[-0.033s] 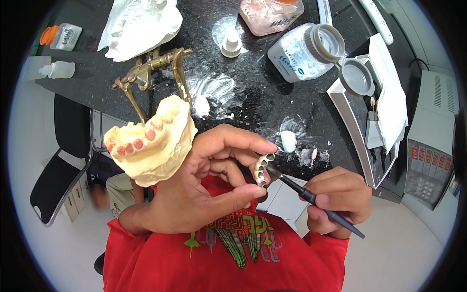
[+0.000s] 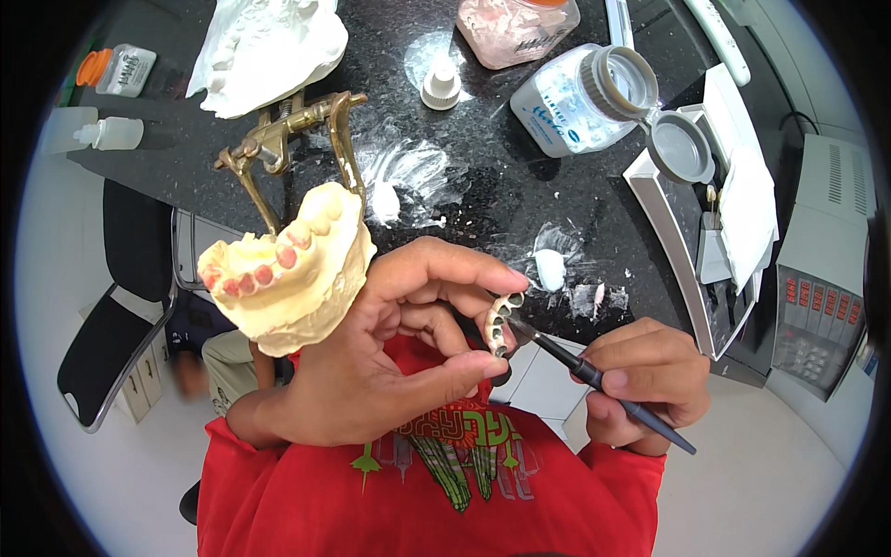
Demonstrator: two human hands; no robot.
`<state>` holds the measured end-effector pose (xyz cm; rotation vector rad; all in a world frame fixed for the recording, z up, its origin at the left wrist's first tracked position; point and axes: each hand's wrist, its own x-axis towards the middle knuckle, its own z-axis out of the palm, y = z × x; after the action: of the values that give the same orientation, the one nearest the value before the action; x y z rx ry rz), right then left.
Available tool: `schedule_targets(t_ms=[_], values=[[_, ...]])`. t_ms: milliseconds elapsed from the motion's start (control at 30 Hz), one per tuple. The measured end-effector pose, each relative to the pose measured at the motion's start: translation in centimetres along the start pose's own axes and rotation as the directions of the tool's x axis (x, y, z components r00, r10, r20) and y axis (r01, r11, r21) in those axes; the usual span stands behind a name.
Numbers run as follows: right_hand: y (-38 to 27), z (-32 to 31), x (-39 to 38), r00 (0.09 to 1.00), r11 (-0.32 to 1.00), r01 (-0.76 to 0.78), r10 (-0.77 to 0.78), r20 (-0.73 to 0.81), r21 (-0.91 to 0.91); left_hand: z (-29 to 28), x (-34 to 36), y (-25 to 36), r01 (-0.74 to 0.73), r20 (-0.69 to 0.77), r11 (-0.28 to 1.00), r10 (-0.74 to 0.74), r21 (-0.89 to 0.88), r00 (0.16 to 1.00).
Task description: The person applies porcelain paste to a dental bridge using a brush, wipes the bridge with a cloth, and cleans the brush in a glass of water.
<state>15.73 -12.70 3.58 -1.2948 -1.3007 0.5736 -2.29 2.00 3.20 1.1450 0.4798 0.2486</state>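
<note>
My left hand [image 2: 390, 348] pinches a dental bridge [image 2: 498, 325] between thumb and index finger at its two ends. The bridge is a curved row of whitish crowns, and its dark hollow insides face right. In my right hand [image 2: 650, 376] is a slim brush [image 2: 594, 376] with a dark handle, gripped like a pen. Its tip touches or nearly touches the middle of the bridge; exactly which I cannot tell. Just left of my left hand, a yellow plaster dental cast [image 2: 297, 288] with reddish tooth stumps hangs off the counter edge on a brass articulator [image 2: 274, 144].
White powder smears and a small white mound [image 2: 549, 269] lie on the black counter [image 2: 483, 186]. Farther back are an open powder jar [image 2: 566, 107], a pink powder jar [image 2: 515, 32], a dropper cap [image 2: 441, 85] and a white cast [image 2: 269, 56]. A white tray [image 2: 673, 246] stands right.
</note>
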Motion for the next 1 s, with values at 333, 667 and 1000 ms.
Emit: schedule_targets(t_ms=[333,667,1000], values=[[-0.20,0.05,0.34,1.000,1.000,0.000,0.000,0.009,-0.006,0.13,0.14,0.06,-0.032,0.000,0.999,0.032,0.008,0.999],[-0.02,0.00,0.23,0.995,0.998,0.035,-0.030,-0.100,0.044,0.48,-0.04,-0.02,-0.083,-0.043,0.983,0.092,0.164,0.995],[-0.24,-0.11,0.01,0.999,1.000,0.008,-0.008,-0.054,0.002,0.34,0.11,-0.04,-0.171,0.002,0.913,0.183,0.370,0.983]])
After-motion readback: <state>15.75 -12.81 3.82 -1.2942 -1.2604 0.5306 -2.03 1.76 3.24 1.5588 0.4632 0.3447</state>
